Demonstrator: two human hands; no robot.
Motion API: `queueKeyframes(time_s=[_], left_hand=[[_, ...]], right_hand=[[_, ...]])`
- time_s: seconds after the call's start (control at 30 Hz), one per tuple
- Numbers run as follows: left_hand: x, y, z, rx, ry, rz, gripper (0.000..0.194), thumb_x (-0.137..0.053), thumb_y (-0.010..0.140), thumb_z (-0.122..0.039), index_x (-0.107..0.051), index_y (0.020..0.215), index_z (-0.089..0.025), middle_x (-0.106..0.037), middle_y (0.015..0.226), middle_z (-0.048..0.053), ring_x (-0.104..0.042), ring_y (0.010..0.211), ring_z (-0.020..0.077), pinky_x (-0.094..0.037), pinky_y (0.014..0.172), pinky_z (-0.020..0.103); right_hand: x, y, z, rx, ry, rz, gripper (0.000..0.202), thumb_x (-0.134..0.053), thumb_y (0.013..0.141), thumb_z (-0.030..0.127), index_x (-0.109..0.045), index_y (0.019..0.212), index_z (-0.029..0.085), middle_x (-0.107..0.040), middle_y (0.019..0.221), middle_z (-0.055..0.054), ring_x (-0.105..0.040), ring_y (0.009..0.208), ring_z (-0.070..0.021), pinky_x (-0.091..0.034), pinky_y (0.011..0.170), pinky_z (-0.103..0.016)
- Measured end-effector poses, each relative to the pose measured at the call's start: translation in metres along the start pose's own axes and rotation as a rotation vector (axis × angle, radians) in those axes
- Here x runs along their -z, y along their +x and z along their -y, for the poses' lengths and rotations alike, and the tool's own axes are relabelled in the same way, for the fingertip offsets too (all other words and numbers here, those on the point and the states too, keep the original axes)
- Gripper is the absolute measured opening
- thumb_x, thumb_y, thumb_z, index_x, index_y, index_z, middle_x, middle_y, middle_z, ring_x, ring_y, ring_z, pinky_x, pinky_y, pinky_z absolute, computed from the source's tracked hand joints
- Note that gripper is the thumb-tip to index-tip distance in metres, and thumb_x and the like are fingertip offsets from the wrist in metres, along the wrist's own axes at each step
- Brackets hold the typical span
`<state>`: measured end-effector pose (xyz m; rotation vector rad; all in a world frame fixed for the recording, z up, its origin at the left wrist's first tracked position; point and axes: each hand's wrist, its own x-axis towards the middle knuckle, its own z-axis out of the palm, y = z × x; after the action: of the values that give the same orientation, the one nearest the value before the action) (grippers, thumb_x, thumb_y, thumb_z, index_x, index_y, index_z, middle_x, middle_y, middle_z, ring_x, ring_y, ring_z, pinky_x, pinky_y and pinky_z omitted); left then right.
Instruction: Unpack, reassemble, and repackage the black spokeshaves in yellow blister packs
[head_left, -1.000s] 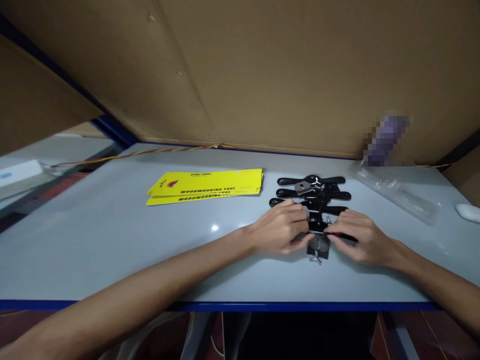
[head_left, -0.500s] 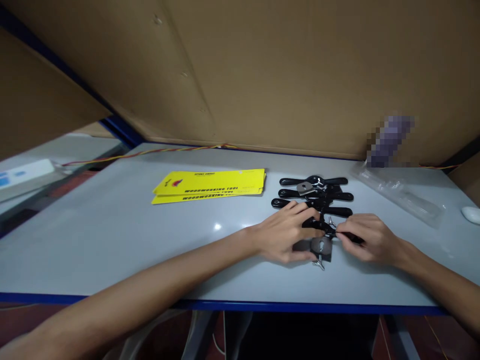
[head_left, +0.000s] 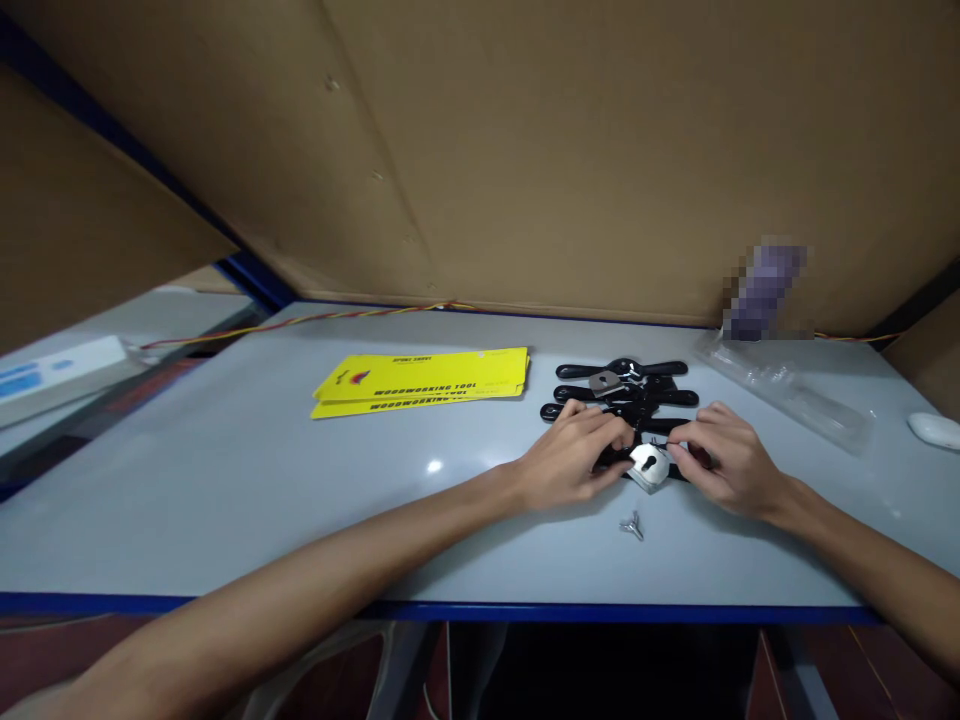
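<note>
Grey tabletop, left hand gripping a silvery plate, right hand pinching something small, perhaps a screw.

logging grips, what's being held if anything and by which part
The front spokeshave, by its left handle, in the left hand. The right hand is right of the slotted metal blade; its hold cannot be told.

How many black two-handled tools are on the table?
4, back to front: rear tool, second tool, third tool and nearest tool, partly hidden by left hand and right hand.
</note>
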<state>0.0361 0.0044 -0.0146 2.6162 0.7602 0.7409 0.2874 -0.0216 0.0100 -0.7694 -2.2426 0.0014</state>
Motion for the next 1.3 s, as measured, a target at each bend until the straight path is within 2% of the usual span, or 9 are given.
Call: queueKeyframes(time_s=[0.1, 0.23, 0.47, 0.6, 0.7, 0.83, 0.97, 1.17, 1.3], left_hand=[[0.000, 0.001, 0.000, -0.008, 0.033, 0.007, 0.013, -0.052, 0.101, -0.026, -0.059, 0.109, -0.020, -0.069, 0.091, 0.002, -0.062, 0.085, 0.0195, -0.036, 0.080, 0.036], [0.002, 0.001, 0.000, -0.122, 0.157, 0.046, 0.034, -0.049, 0.103, -0.020, -0.062, 0.134, -0.026, -0.067, 0.108, 0.007, -0.059, 0.094, 0.0216, -0.034, 0.079, 0.035], [0.003, -0.001, 0.002, -0.245, 0.224, 0.020, 0.040, -0.052, 0.098, -0.011, -0.072, 0.126, -0.030, -0.064, 0.118, 0.008, -0.058, 0.100, 0.0224, -0.037, 0.085, 0.036], [0.003, 0.001, 0.000, -0.364, 0.246, 0.054, 0.029, -0.056, 0.104, -0.030, -0.071, 0.128, -0.027, -0.066, 0.127, 0.010, -0.058, 0.111, 0.0252, -0.039, 0.091, 0.039], [0.004, 0.004, -0.002, -0.421, 0.276, 0.106, 0.035, -0.058, 0.103, -0.048, -0.072, 0.129, -0.030, -0.062, 0.140, 0.013, -0.055, 0.123, 0.0292, -0.040, 0.095, 0.041], [0.005, 0.007, -0.002, -0.439, 0.255, 0.160, 0.039, -0.056, 0.102, -0.053, -0.073, 0.129, -0.031, -0.059, 0.144, 0.014, -0.053, 0.128, 0.0324, -0.041, 0.097, 0.044], [0.009, 0.006, 0.001, -0.431, 0.176, 0.196, 0.042, -0.055, 0.102, -0.056, -0.074, 0.128, -0.029, -0.059, 0.144, 0.014, -0.051, 0.130, 0.0347, -0.044, 0.096, 0.046], [0.017, -0.003, -0.005, -0.370, 0.091, 0.244, 0.030, -0.058, 0.102, -0.040, -0.074, 0.122, -0.024, -0.058, 0.146, 0.014, -0.044, 0.141, 0.0376, -0.043, 0.106, 0.054], [0.022, -0.006, -0.011, -0.282, 0.047, 0.301, 0.028, -0.061, 0.100, -0.032, -0.068, 0.122, -0.017, -0.051, 0.153, 0.019, -0.039, 0.146, 0.0409, -0.042, 0.110, 0.059]], right_hand=[[0.002, 0.001, 0.000, -0.056, -0.028, 0.007, 0.013, -0.058, 0.096, 0.015, -0.063, 0.086, 0.022, -0.052, 0.053, 0.010, -0.038, 0.047, -0.0102, -0.036, 0.069, -0.035], [0.006, 0.002, 0.003, -0.058, 0.059, 0.044, 0.014, -0.056, 0.094, 0.013, -0.060, 0.086, 0.023, -0.046, 0.051, 0.010, -0.038, 0.048, -0.0121, -0.036, 0.060, -0.032], [0.006, 0.003, 0.011, 0.056, 0.084, 0.082, 0.015, -0.053, 0.093, 0.011, -0.061, 0.087, 0.022, -0.057, 0.069, 0.001, -0.049, 0.057, -0.0139, -0.040, 0.053, -0.028], [0.006, 0.003, 0.008, 0.027, 0.097, 0.015, 0.015, -0.054, 0.092, 0.010, -0.062, 0.087, 0.022, -0.060, 0.073, -0.001, -0.054, 0.061, -0.0147, -0.046, 0.055, -0.028], [0.007, 0.003, 0.004, -0.010, 0.076, -0.035, 0.016, -0.054, 0.093, 0.010, -0.060, 0.084, 0.022, -0.057, 0.065, 0.002, -0.049, 0.052, -0.0120, -0.043, 0.050, -0.026], [0.012, 0.002, 0.005, -0.048, 0.070, -0.060, 0.016, -0.054, 0.094, 0.012, -0.060, 0.084, 0.022, -0.056, 0.056, 0.007, -0.047, 0.043, -0.0087, -0.041, 0.046, -0.023], [0.014, 0.001, 0.022, -0.095, 0.271, 0.090, 0.010, -0.059, 0.095, 0.012, -0.065, 0.094, 0.021, -0.067, 0.062, 0.006, -0.057, 0.044, -0.0067, -0.044, 0.045, -0.018], [0.014, 0.001, 0.044, -0.050, 0.522, 0.275, 0.020, -0.063, 0.092, 0.009, -0.068, 0.108, 0.019, -0.075, 0.075, 0.004, -0.063, 0.055, -0.0071, -0.049, 0.052, -0.016], [0.015, 0.001, 0.047, 0.173, 0.271, 0.392, 0.028, -0.050, 0.095, 0.007, -0.069, 0.112, 0.019, -0.074, 0.087, -0.003, -0.063, 0.065, -0.0119, -0.049, 0.057, -0.025]])
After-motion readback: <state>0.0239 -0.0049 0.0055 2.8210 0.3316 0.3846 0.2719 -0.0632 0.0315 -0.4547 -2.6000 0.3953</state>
